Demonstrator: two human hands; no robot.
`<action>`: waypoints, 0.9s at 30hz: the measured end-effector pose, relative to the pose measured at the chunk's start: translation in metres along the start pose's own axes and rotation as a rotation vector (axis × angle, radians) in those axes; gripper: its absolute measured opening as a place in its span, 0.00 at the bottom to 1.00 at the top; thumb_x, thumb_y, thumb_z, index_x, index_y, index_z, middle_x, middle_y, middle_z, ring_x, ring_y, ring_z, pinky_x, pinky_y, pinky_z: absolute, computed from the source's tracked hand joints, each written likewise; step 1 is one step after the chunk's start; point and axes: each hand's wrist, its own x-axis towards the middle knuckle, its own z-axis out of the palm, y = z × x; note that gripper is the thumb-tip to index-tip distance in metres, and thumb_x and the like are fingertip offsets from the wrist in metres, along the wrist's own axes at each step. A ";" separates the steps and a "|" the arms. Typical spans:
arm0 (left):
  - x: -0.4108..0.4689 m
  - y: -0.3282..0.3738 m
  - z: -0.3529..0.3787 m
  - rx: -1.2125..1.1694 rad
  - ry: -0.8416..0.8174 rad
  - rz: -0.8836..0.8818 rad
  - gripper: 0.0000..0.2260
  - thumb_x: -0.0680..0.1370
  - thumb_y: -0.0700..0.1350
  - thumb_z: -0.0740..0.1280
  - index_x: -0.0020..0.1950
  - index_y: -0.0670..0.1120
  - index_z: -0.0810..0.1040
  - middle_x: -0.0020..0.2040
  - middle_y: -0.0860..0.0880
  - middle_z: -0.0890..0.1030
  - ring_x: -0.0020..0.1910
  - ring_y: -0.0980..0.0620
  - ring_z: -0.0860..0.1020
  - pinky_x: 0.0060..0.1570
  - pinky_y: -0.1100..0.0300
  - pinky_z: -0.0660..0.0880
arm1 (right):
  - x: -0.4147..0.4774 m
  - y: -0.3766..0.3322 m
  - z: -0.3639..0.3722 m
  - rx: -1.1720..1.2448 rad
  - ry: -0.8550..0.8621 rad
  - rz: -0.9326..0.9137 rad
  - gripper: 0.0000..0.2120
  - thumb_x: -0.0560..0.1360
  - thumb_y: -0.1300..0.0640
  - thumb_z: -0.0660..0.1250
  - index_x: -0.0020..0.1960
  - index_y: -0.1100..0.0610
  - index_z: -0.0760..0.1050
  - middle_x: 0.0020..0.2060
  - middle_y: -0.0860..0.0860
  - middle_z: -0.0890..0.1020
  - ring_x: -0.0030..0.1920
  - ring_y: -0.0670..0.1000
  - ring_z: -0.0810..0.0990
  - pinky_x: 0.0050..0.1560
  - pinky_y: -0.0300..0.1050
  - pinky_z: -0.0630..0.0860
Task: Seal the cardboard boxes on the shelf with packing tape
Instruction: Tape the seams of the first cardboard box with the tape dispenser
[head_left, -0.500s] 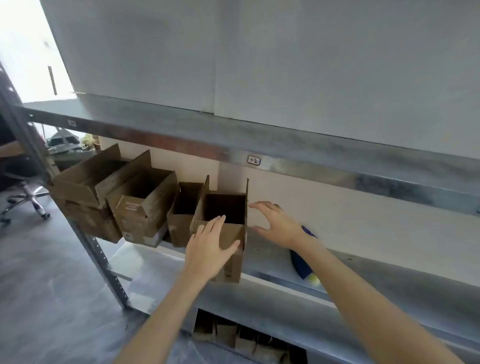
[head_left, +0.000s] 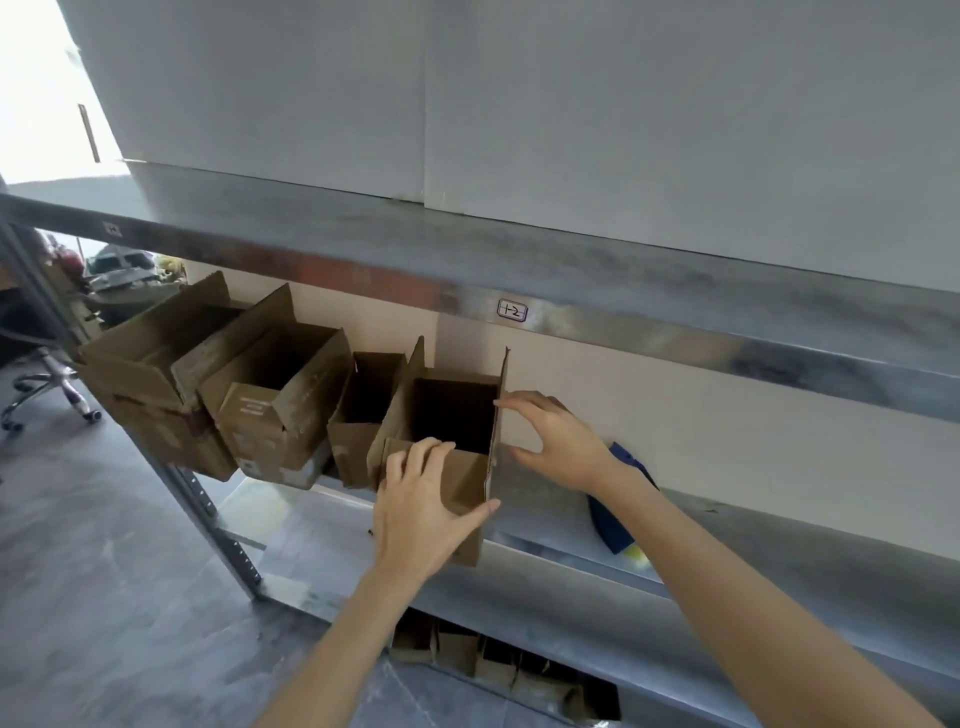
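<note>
Several open cardboard boxes stand in a row on the middle metal shelf (head_left: 545, 535). The rightmost box (head_left: 467, 480) has its flaps up and its dark inside showing. My left hand (head_left: 421, 512) lies flat on the box's near flap, fingers straight and thumb spread toward the right corner. My right hand (head_left: 558, 441) is spread at the box's upright right flap (head_left: 500, 415), fingertips touching its edge. A blue tape dispenser (head_left: 621, 512) lies on the shelf behind my right forearm, partly hidden.
Left of that box stand a small open box (head_left: 358, 415), a larger box (head_left: 280, 405) and the leftmost box (head_left: 156, 374) overhanging the shelf end. An upper shelf beam (head_left: 675, 322) runs overhead. More cardboard (head_left: 493, 665) sits on the lower shelf. An office chair (head_left: 47, 389) stands at left.
My left hand has settled onto the near flap of the rightmost box. My right hand has moved in to touch the box's right flap.
</note>
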 end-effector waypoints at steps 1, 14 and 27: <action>0.000 0.000 0.000 -0.007 0.006 -0.005 0.36 0.67 0.74 0.64 0.68 0.54 0.72 0.67 0.57 0.71 0.64 0.53 0.67 0.49 0.58 0.76 | 0.000 0.001 0.001 0.003 0.003 -0.002 0.28 0.75 0.53 0.68 0.74 0.48 0.66 0.71 0.50 0.69 0.67 0.52 0.70 0.63 0.50 0.74; 0.017 -0.031 -0.019 -0.098 -0.136 0.183 0.30 0.67 0.69 0.66 0.65 0.57 0.71 0.64 0.63 0.68 0.64 0.60 0.62 0.40 0.67 0.69 | -0.007 0.003 -0.002 -0.076 0.138 0.026 0.18 0.72 0.51 0.72 0.61 0.47 0.76 0.64 0.48 0.74 0.65 0.51 0.71 0.62 0.51 0.72; 0.053 -0.063 -0.030 -0.251 -0.347 0.380 0.26 0.69 0.54 0.72 0.66 0.58 0.70 0.69 0.65 0.64 0.61 0.63 0.70 0.52 0.61 0.76 | -0.030 0.004 -0.008 -0.081 0.123 0.168 0.14 0.73 0.53 0.71 0.58 0.51 0.78 0.55 0.49 0.77 0.54 0.51 0.75 0.56 0.49 0.72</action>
